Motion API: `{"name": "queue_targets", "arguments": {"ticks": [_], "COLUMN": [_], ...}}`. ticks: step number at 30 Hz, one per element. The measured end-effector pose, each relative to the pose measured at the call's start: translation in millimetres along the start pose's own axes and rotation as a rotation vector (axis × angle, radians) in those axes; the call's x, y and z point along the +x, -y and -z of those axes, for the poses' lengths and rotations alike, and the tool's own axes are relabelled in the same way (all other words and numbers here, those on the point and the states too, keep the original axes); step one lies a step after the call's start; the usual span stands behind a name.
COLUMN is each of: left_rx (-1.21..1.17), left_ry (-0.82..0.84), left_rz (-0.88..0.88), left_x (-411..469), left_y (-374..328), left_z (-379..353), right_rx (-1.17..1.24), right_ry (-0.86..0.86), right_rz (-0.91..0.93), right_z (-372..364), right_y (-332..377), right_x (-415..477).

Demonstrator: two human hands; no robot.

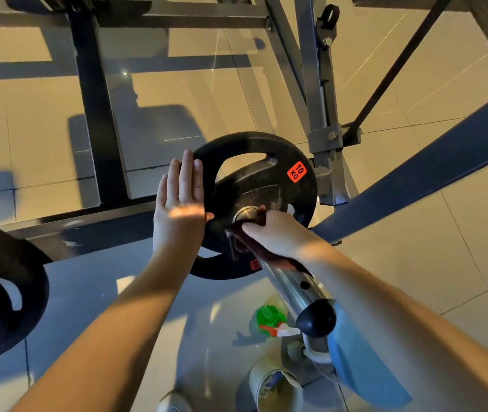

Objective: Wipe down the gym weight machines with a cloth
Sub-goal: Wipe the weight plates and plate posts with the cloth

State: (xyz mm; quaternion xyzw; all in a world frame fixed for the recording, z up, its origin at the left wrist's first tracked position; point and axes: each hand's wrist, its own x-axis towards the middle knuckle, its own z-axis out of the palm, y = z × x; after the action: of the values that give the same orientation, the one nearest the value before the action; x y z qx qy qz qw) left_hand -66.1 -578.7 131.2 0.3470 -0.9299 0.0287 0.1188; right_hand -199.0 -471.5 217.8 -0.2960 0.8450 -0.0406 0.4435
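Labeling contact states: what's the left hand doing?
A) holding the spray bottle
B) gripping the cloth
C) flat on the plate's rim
C: the left hand rests flat, fingers straight, on the rim of the 10 kg plate; the right hand holds the cloth.

Large glossy beige floor tiles [415, 233] with thin grey joints fill the room, lit by warm yellowish light that lays long blue-grey shadows [153, 126] across them, and a small bright glint [124, 73] shows on one tile at upper left.
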Motion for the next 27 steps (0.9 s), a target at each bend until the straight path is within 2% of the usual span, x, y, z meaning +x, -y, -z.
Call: {"name": "queue_targets", "arguments": {"ticks": [5,8,13,18,21,27], "left_rx": [0.02,0.014,0.023,0.022,0.018,-0.018], "left_ry": [-0.049,-0.045,-0.05,-0.06,-0.053,-0.049], "left_rz": [0.038,0.032,0.048,0.063,0.065,0.034], "left_x": [0,-1,-1,0,1,-1], "left_y": [-4,-2,-3,-4,-4,-4], "left_z": [-5,-6,-7,-7,-7,-3], "right_rx": [0.067,0.098,0.018,0.078,0.103,-0.103], "right_ry": [-0.105,-0.084,-0.077,-0.088,-0.16,-0.181], "right_rz": [0.005,-0.013,-0.064,-0.006,0.011,-0.021], "right_z": [-8,-3,-6,0,-6,-7], "right_y": [5,-8,-31,-10,-4,-22], "right_x": [21,0,-25,-1,15,-19]}}
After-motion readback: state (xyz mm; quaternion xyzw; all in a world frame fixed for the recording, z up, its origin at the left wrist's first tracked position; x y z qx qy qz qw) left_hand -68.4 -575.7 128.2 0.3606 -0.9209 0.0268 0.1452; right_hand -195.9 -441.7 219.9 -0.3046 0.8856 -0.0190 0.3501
